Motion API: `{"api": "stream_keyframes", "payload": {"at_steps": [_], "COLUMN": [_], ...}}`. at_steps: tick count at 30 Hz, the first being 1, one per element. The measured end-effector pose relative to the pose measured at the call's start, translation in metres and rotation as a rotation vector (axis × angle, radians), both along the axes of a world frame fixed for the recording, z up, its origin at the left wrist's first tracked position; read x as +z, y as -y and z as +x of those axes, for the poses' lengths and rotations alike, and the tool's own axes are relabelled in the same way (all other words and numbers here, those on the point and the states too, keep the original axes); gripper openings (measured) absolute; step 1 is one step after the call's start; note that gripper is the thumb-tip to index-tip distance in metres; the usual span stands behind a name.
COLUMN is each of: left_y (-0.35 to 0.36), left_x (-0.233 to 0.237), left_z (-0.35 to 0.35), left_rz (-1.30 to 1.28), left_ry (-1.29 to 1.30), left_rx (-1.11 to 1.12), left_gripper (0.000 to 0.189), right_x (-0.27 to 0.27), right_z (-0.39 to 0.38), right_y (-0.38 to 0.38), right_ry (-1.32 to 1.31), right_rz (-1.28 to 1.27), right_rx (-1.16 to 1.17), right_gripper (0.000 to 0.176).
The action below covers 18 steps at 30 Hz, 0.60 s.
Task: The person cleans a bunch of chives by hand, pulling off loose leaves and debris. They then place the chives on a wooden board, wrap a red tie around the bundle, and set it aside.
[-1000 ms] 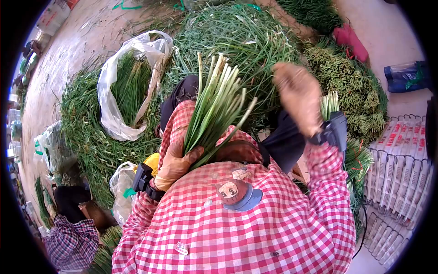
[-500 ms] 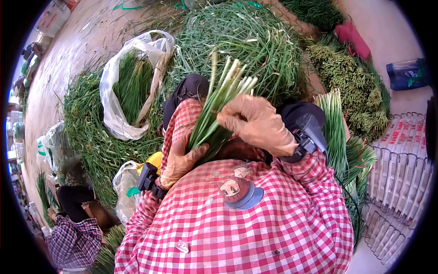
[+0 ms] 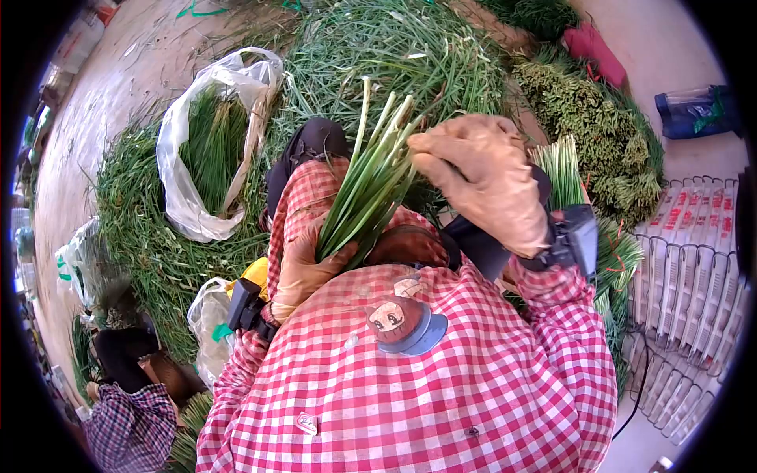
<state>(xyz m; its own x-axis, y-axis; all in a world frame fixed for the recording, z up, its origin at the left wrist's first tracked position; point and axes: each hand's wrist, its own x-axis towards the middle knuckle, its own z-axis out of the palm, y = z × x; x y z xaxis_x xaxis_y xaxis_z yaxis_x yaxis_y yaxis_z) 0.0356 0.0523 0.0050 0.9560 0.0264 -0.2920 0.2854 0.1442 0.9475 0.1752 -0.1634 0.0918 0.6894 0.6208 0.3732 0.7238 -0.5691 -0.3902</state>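
In the head view my left hand point(image 3: 303, 272), in a tan glove, is wrapped round the lower part of a bunch of garlic chives point(image 3: 367, 193). The bunch leans over my lap with its pale cut ends pointing up and one stalk standing higher than the others. My right hand point(image 3: 481, 173), gloved too, is beside the bunch's upper right edge. Its thumb and fingers are bent together in a pinch, with the tips close to the stalks. Whatever lies between those fingertips, if anything, is too small to make out.
A large heap of loose green stalks point(image 3: 394, 55) lies in front of me. An open plastic bag point(image 3: 169, 158) with greens sits left. Tied bundles point(image 3: 583, 118) are stacked right, near white wire-framed crates point(image 3: 686, 268). Another person in a checked sleeve point(image 3: 130, 422) sits lower left.
My right hand has moved up and to the right, from in front of the bunch to its upper side. My left hand keeps its hold. The view has shifted slightly.
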Motion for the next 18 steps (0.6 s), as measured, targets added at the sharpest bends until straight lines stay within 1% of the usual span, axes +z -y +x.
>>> {"api": "stream_keyframes", "payload": {"at_steps": [1, 3, 4, 5, 6, 7, 8, 9, 11, 12, 15, 17, 18], "left_y": [-0.001, 0.001, 0.002, 0.003, 0.002, 0.003, 0.002, 0.002, 0.001, 0.001, 0.003, 0.004, 0.003], "left_x": [0.0, 0.006, 0.009, 0.011, 0.007, 0.006, 0.005, 0.004, 0.0, -0.001, 0.01, 0.01, 0.011], "left_z": [-0.001, -0.003, -0.003, -0.003, -0.004, -0.005, -0.005, -0.005, -0.006, -0.006, -0.002, -0.003, -0.004], "left_rz": [0.028, 0.044, 0.05, 0.054, 0.104, 0.066, 0.029, -0.007, 0.025, 0.041, -0.09, -0.124, -0.141], "left_ry": [0.008, 0.025, 0.036, 0.045, 0.04, 0.023, 0.006, -0.012, -0.017, -0.02, -0.152, -0.179, -0.192], "left_rx": [-0.011, -0.01, -0.008, -0.005, -0.012, 0.001, 0.013, 0.024, 0.02, 0.017, 0.015, 0.06, 0.084], "left_gripper": [0.039, 0.042, 0.044, 0.045, 0.046, 0.046, 0.046, 0.046, 0.045, 0.044, 0.043, 0.041, 0.039], "right_x": [0.003, -0.011, -0.012, -0.017, -0.017, -0.017, -0.021, -0.02, -0.018, -0.021, -0.042, -0.075, -0.084], "right_z": [-0.001, 0.005, 0.006, 0.006, 0.005, 0.002, -0.004, -0.004, -0.005, -0.01, -0.001, 0.012, 0.024], "right_y": [-0.009, -0.012, -0.016, -0.016, -0.017, -0.018, -0.018, -0.019, -0.021, -0.025, -0.038, -0.033, -0.03], "right_ry": [-0.011, -0.004, -0.161, -0.152, -0.293, -0.436, -0.389, -0.459, -0.6, -0.445, -0.165, 0.091, 0.125], "right_rz": [-0.16, -0.315, -0.354, -0.217, -0.245, -0.27, -0.21, -0.219, -0.235, -0.259, -0.458, -0.418, -0.438], "right_rx": [-0.075, -0.026, -0.001, 0.093, 0.146, 0.199, 0.2, 0.172, 0.112, 0.053, 0.042, 0.012, -0.016], "right_gripper": [0.024, 0.032, 0.035, 0.031, 0.028, 0.025, 0.02, 0.019, 0.019, 0.013, 0.011, 0.012, 0.011]}}
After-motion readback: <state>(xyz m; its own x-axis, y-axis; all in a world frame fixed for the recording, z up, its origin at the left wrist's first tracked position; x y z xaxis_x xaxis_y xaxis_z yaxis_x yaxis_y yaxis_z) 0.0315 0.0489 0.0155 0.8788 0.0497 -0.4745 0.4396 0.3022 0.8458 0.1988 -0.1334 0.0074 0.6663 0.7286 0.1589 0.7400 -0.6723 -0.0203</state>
